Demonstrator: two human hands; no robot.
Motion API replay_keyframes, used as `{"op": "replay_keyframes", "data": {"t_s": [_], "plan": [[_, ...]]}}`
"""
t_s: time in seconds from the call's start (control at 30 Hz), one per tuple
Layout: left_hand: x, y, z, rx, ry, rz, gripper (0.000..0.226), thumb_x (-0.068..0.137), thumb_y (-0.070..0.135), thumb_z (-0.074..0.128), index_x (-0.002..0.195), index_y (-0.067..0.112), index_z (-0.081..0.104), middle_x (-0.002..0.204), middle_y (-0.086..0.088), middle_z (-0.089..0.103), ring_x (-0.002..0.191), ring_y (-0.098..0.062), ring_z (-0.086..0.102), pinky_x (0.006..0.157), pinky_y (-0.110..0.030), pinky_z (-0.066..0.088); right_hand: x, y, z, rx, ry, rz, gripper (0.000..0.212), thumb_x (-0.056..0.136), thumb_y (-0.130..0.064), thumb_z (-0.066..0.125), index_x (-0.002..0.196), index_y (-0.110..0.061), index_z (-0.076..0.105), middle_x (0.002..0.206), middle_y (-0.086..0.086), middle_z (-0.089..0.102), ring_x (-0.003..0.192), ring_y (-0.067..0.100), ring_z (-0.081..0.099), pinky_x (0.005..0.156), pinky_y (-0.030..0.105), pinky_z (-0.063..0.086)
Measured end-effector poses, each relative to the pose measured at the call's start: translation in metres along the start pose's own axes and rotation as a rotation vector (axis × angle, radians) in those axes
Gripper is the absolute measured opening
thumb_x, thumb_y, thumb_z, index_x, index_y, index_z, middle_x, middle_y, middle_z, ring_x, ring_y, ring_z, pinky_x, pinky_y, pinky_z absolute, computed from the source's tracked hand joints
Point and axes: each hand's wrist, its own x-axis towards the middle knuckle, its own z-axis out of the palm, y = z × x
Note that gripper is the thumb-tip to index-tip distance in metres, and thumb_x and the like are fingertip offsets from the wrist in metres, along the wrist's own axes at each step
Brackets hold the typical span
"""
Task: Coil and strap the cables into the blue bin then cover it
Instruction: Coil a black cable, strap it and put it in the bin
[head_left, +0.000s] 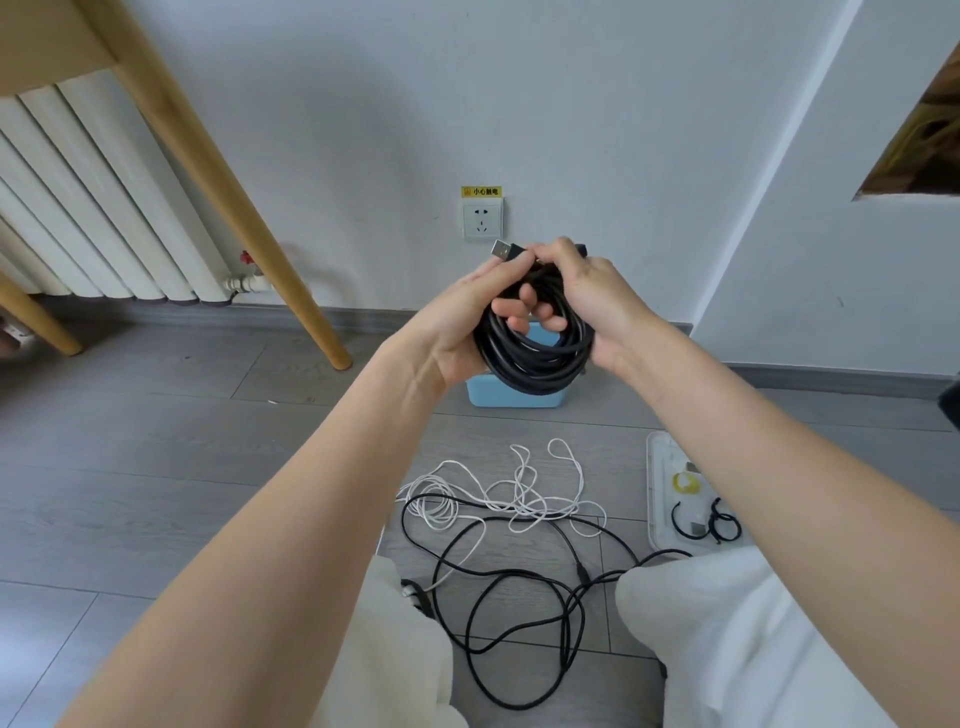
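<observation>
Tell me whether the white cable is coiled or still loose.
Loose. The white cable lies spread in tangled loops on the floor, with no strap visible around it.

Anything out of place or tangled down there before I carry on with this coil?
Yes. On the floor between the knees, a white cable and a loose black cable lie uncoiled and cross each other in a tangle. The black coil in both hands looks tidy, its USB plug sticking out on top.

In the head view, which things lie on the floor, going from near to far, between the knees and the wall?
Loose thin black cable → tangled thin white cable → light blue plastic bin → white wall socket.
</observation>
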Motion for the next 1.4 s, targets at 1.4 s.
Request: {"op": "replay_keyframes", "data": {"t_s": [1.4], "plan": [[0.208, -0.115, 0.002, 0.353, 0.201, -0.332, 0.030, 0.093, 0.024, 0.034, 0.065, 0.014, 0.039, 0.038, 0.003, 0.038, 0.026, -0.008, 0.024, 0.034, -0.010, 0.024, 0.132, 0.118, -0.147, -0.079, 0.275, 0.426, 0.016, 0.089, -0.020, 0.040, 0.076, -0.011, 0.043, 0.071, 0.012, 0.047, 0.029, 0.012, 0.031, 0.036, 0.013, 0.028]]}}
